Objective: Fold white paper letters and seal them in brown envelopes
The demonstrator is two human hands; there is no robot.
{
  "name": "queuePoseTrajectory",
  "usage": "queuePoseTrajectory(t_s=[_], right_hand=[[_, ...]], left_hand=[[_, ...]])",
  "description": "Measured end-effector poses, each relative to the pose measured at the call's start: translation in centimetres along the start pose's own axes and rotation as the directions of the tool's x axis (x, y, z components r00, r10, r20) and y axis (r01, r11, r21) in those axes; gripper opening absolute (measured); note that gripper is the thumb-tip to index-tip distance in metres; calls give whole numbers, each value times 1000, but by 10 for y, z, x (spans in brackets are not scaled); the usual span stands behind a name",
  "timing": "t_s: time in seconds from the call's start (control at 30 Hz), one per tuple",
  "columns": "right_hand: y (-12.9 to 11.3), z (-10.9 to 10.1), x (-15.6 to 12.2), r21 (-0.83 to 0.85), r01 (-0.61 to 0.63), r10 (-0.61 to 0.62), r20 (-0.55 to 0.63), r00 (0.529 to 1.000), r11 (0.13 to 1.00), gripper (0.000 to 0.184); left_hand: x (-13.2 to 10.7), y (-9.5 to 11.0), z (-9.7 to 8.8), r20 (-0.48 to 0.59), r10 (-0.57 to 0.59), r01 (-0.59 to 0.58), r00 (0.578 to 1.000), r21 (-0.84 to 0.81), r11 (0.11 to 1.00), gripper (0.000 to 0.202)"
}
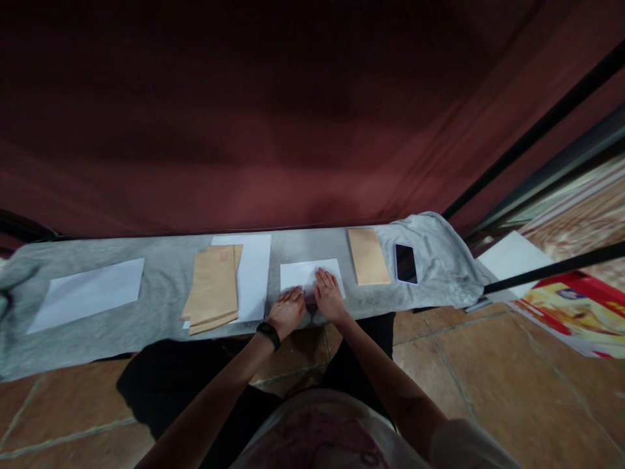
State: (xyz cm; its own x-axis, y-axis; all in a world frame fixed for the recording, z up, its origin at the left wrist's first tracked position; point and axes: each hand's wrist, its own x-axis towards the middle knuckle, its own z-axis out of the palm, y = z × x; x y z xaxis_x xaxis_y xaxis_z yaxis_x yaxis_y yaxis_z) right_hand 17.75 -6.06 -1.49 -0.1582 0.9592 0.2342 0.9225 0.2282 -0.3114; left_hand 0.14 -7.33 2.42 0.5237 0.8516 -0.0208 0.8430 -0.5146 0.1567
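A folded-looking sheet of white paper (293,272) lies flat on the grey cloth in front of me. My left hand (288,309) rests on its near left edge, fingers stretched out. Farther in on the same sheet, my right hand (328,292) presses down with its fingers flat. Left of the hands, several brown envelopes (212,286) are stacked unevenly on top of white paper sheets (254,273). To the right lies another brown envelope (370,256), or a small pile of them.
The narrow cloth-covered bench (166,260) runs left to right. One white sheet (92,293) lies at its far left. A phone (405,263) sits on the right, by the bunched cloth. A dark red curtain-like surface (273,195) rises behind; a colourful box (576,306) is at right.
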Motion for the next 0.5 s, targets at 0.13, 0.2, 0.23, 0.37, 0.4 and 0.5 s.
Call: queuePoseTrajectory(t_s=[0.13, 0.2, 0.23, 0.37, 0.4, 0.5], right_hand=[[-4, 3, 21, 18, 48, -49, 77, 996, 999, 50], [-3, 4, 28, -2, 54, -54, 95, 994, 999, 52], [-2, 4, 30, -17, 50, -48, 96, 994, 999, 53], [4, 6, 34, -80, 37, -31, 78, 996, 996, 53], [5, 6, 34, -92, 34, -27, 72, 997, 995, 54], [7, 9, 33, -106, -6, 11, 46, 999, 994, 55]], left_hand=[[35, 3, 7, -29, -86, 83, 996, -84, 993, 54], [50, 0, 14, -19, -148, 146, 989, -88, 985, 56], [55, -2, 17, -26, -163, 160, 986, -83, 984, 58], [59, -11, 27, -96, -149, 146, 984, -45, 988, 64], [58, -12, 28, -104, -149, 146, 983, -38, 989, 65], [56, -15, 28, -117, -168, 166, 979, -30, 986, 68]])
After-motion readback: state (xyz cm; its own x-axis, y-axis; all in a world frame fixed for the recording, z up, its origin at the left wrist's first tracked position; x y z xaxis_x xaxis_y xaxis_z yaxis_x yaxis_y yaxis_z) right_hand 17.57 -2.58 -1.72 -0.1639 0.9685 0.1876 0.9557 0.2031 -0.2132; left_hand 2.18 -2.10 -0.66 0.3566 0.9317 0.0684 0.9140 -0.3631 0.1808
